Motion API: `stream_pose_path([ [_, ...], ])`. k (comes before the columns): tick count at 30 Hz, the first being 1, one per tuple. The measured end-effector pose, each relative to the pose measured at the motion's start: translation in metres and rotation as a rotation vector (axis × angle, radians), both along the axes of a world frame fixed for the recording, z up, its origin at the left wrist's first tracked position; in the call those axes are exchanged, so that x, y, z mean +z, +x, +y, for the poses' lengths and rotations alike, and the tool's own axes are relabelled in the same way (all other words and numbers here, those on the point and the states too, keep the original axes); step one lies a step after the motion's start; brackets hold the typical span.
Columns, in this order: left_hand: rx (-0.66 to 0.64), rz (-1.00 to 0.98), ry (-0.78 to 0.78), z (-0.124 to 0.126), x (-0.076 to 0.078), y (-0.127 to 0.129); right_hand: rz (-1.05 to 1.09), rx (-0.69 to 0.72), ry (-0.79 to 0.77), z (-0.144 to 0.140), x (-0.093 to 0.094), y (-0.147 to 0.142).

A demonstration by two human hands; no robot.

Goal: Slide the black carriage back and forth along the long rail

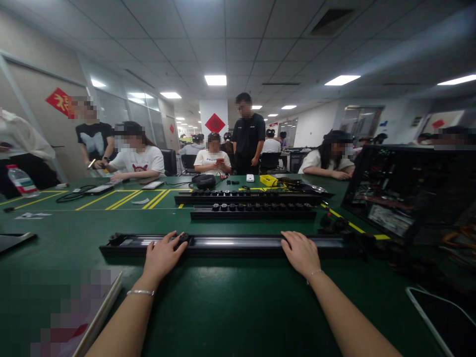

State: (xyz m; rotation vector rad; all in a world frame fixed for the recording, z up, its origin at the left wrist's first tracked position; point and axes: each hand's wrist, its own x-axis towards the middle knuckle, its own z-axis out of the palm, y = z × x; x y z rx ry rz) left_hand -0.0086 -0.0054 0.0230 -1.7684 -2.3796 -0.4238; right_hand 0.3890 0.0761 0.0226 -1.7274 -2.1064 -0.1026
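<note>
A long black rail [238, 242] with a shiny strip along its trough lies crosswise before me on the green table. My left hand [163, 255] is on its left half, the fingertips and thumb closed about a small black block [183, 239] in the trough. Farther left, another small black part [118, 238] sits near the rail's end. My right hand [302, 252] rests on the right half, fingers extended over the far edge and nothing visibly held. Behind it, two more black rails, a nearer one [253, 214] and a farther one [245, 198], carry rows of small black parts.
An open computer case [390, 191] stands at the right with cables beside it. A white-edged phone [442, 317] lies front right. A yellow tray [268, 180] and black pouch [204, 181] are farther back. A bottle [21, 181] stands far left. Several people sit or stand beyond.
</note>
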Motion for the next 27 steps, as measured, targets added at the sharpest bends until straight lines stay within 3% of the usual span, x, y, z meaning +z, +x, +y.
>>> stream_pose_path([
  [14,-0.034,0.022,-0.036,-0.0018,0.0025,0.0035,-0.007,0.003,0.036,0.0002,-0.0017,-0.0003],
  [27,0.055,-0.168,0.12,0.0079,-0.0065,0.0057,0.002,0.002,0.001,-0.0023,0.0024,-0.0013],
])
